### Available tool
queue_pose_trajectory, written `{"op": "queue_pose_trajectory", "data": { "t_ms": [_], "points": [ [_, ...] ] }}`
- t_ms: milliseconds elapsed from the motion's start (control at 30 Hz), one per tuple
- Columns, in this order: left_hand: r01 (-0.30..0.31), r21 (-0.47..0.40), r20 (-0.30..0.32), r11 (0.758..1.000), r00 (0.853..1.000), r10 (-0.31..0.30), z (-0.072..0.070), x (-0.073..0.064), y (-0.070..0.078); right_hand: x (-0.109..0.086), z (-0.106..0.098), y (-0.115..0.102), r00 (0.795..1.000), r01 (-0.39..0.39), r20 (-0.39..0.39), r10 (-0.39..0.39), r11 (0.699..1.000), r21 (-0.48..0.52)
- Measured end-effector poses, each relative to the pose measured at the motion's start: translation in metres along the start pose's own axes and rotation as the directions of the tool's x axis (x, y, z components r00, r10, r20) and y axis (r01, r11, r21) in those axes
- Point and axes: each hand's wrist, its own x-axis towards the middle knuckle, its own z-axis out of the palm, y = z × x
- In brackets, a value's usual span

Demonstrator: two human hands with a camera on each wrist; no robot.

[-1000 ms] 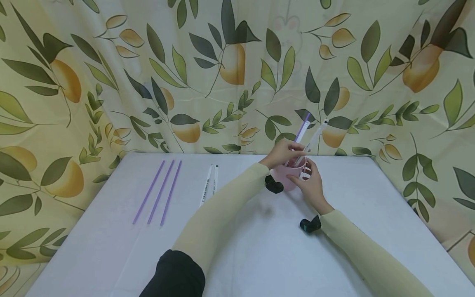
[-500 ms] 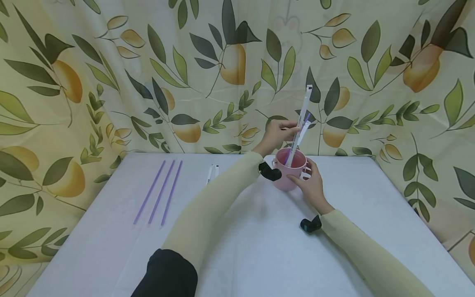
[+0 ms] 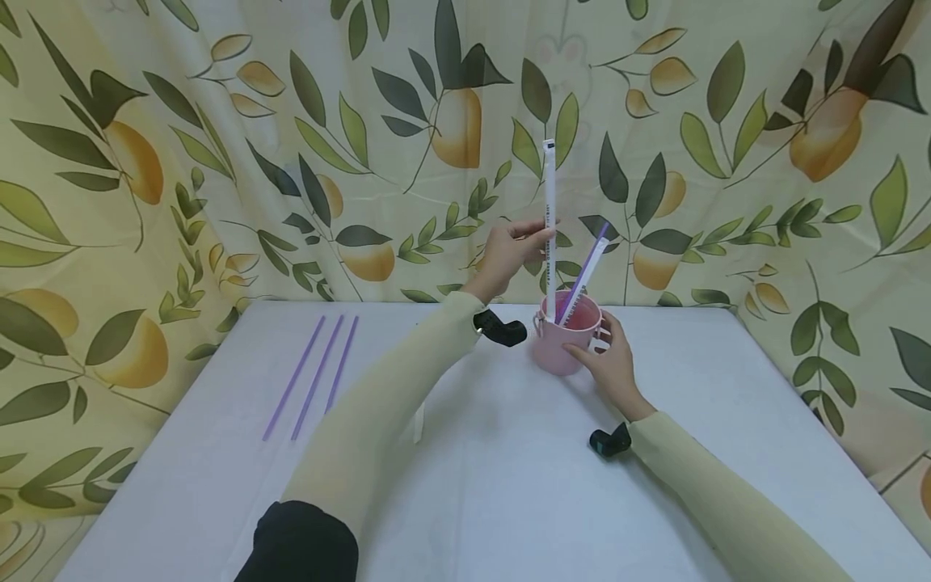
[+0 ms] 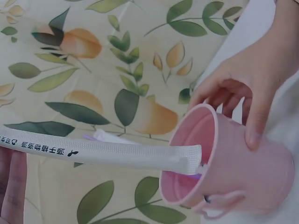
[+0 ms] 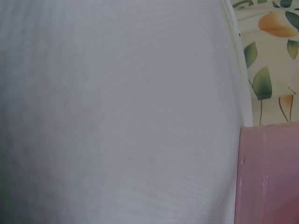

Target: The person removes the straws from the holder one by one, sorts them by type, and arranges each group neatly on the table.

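Note:
My left hand (image 3: 507,255) pinches a white paper-wrapped straw (image 3: 550,202), which stands nearly upright at the left side of a small pink bucket (image 3: 558,356). In the left wrist view, the lower end of this wrapped straw (image 4: 126,154) is at the bucket's mouth; whether it is inside or just above cannot be told. With thumb and fingers, my right hand (image 3: 612,368) grips the bucket's right side. A purple straw (image 3: 598,239) and another white wrapped straw (image 3: 587,275) lean to the right inside the bucket. Only the pink wall (image 5: 268,172) shows in the right wrist view.
Several purple straws (image 3: 294,376) lie side by side on the white tabletop (image 3: 524,493) at left. Another white straw (image 3: 419,424) is mostly covered by the left sleeve (image 3: 385,404). A leaf-and-fruit patterned curtain (image 3: 407,145) hangs behind the table's back edge.
My left hand has moved up and left with the wrapped straw, which has swung from leaning right to nearly upright and risen. My right hand and the bucket have stayed put.

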Motion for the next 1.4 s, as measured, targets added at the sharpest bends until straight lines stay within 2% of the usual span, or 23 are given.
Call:
{"op": "queue_pose_trajectory", "data": {
  "t_ms": [200,367,500,700,867,1033,1100,1267,1333,1400],
  "points": [
    [0.05,0.038,-0.014,0.998,0.999,-0.049,-0.025,-0.015,-0.001,-0.001,0.0,0.001,1.0,0.005,-0.008,-0.005,1.0,0.001],
    [0.094,0.085,-0.058,0.992,0.994,-0.089,-0.048,-0.034,-0.002,-0.001,0.0,0.001,1.0,-0.002,-0.012,0.002,1.0,0.001],
    [0.155,0.112,-0.113,0.982,0.983,-0.142,-0.068,-0.051,-0.004,-0.001,0.0,0.0,1.0,0.002,-0.006,-0.002,1.0,0.007],
    [0.228,0.203,-0.123,0.952,0.971,-0.207,-0.104,-0.076,-0.01,0.001,0.001,0.002,1.0,0.005,-0.004,-0.005,1.0,0.006],
    [0.342,0.28,-0.159,0.897,0.938,-0.308,-0.133,-0.095,-0.019,0.001,0.001,0.003,1.0,0.003,-0.009,-0.003,1.0,0.004],
    [0.43,0.335,-0.206,0.839,0.902,-0.38,-0.157,-0.112,-0.031,0.001,0.002,0.001,1.0,0.0,-0.005,0.0,1.0,0.003],
    [0.459,0.343,-0.221,0.819,0.887,-0.404,-0.164,-0.118,-0.037,0.001,0.002,0.001,1.0,0.0,-0.004,0.0,1.0,0.002],
    [0.541,0.369,-0.257,0.755,0.841,-0.477,-0.18,-0.13,-0.052,0.001,0.001,0.001,1.0,0.0,-0.003,0.0,1.0,-0.005],
    [0.564,0.39,-0.268,0.728,0.826,-0.496,-0.184,-0.135,-0.058,0.001,0.001,0.001,1.0,-0.001,-0.004,0.001,1.0,-0.006],
    [0.572,0.405,-0.278,0.714,0.82,-0.5,-0.188,-0.14,-0.065,0.001,0.001,0.001,1.0,-0.003,-0.004,0.003,1.0,-0.004]
  ]
}}
